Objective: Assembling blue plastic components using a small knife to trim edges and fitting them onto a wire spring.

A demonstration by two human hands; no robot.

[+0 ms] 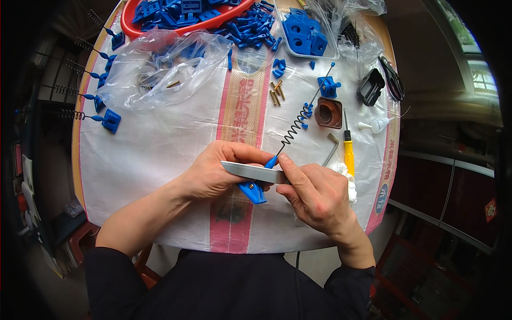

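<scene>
My left hand (210,169) is closed round a blue plastic clamp-like part (253,193) with a blue cone on top. A black coiled spring wire (295,128) rises from the cone to the upper right, ending in a small blue tip. My right hand (318,194) grips a knife, its handle hidden in the palm. The knife's grey blade (250,171) lies across the blue part with its tip toward my left fingers. My right index finger reaches the base of the wire.
A red basin (127,26) and a clear box (332,52) hold blue parts at the back. Plastic bags, brass screws (276,93), a brown cup (328,113), a yellow screwdriver (349,152), a hex key (332,148) and scissors (392,80) lie around. Finished-looking spring pieces (111,121) line the left edge.
</scene>
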